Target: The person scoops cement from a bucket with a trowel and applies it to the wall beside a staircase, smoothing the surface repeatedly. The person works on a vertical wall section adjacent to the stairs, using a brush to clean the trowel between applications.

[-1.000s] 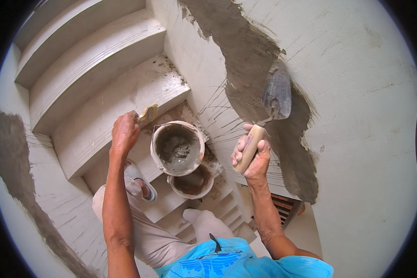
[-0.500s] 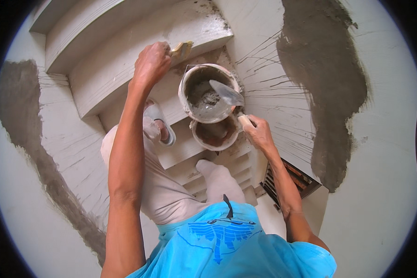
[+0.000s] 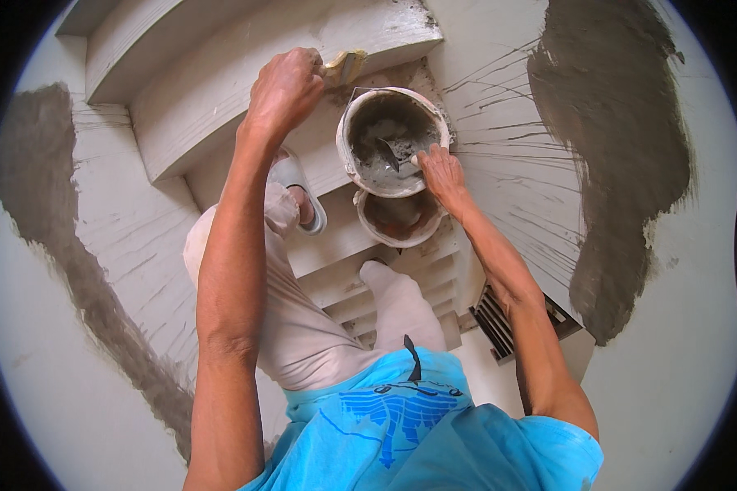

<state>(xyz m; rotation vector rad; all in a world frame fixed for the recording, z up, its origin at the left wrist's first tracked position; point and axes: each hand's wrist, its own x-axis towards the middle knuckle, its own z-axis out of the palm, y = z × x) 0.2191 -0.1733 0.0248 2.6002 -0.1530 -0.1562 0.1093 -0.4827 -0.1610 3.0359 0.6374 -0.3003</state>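
My left hand [image 3: 287,92] is closed round a brush [image 3: 346,67] with pale, yellowish bristles, held above the stair edge left of the buckets. With my right hand [image 3: 443,177] I grip a trowel [image 3: 389,154] by its light handle. Its blade is tipped down inside the upper bucket [image 3: 345,149], partly out of sight by the wet grey mortar [image 3: 385,173]. That bucket is whitish, crusted with mortar, and has a wire handle. Closer to me, a second bucket [image 3: 400,243] with brownish, murky contents sits partly beneath the first one's rim.
Curved pale steps [image 3: 196,123] rise at the upper left, and more steps [image 3: 422,286] descend below the buckets. Dark wet mortar patches coat the right wall [image 3: 622,123] and left wall [image 3: 45,164]. A dark slatted grille [image 3: 493,326] stands beside my right forearm.
My right hand has moved up to the upper bucket's rim, and the trowel blade has turned and dipped inside it. My left hand still holds the brush. The whole view has shifted slightly.
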